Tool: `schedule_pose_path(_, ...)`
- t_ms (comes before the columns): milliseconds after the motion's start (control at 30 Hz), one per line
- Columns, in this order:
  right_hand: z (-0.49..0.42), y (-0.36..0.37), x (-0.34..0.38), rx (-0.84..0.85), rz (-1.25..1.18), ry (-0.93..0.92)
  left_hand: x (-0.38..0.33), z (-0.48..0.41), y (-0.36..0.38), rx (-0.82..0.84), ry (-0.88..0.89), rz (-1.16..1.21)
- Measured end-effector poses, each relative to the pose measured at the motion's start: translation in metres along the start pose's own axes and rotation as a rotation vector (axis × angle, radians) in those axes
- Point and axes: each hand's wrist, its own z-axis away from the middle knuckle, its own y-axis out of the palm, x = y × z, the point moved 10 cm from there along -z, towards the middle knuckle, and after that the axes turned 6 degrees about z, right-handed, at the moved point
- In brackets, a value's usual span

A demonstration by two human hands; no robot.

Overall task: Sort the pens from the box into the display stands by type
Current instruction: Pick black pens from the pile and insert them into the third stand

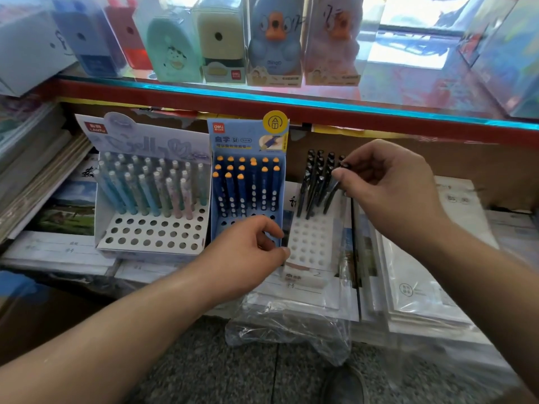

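Observation:
Three display stands sit side by side on stacked notebooks. The left white stand [151, 234] holds several pastel pens [145, 188]. The middle blue stand [248, 132] holds several blue pens with orange tips [245, 182]. The right white stand [309, 243] carries several dark pens [316, 182] at its back rows. My right hand [388, 182] pinches the top of one dark pen [332, 196] that stands in the right stand's back corner. My left hand [248, 255] grips the front left edge of the right stand, fingers curled. The source box is not visible.
Boxed pencil sharpeners [221, 45] line the glass counter [291, 97] above. Stacks of notebooks [58, 252] and plastic-wrapped exercise books [414, 275] lie under and around the stands. A loose plastic bag [291, 333] hangs at the front edge over the floor.

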Motion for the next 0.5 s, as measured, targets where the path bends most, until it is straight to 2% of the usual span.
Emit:
schedule_pose_path(367, -0.003, 0.010, -0.006, 0.011, 0.107, 0.003, 0.002, -0.001, 0.006, 0.032, -0.009, -0.018)
schedule_pose_path(500, -0.001, 0.021, -0.003, 0.031, 0.174, -0.057, 0.003, -0.002, 0.006, 0.020, -0.001, -0.044)
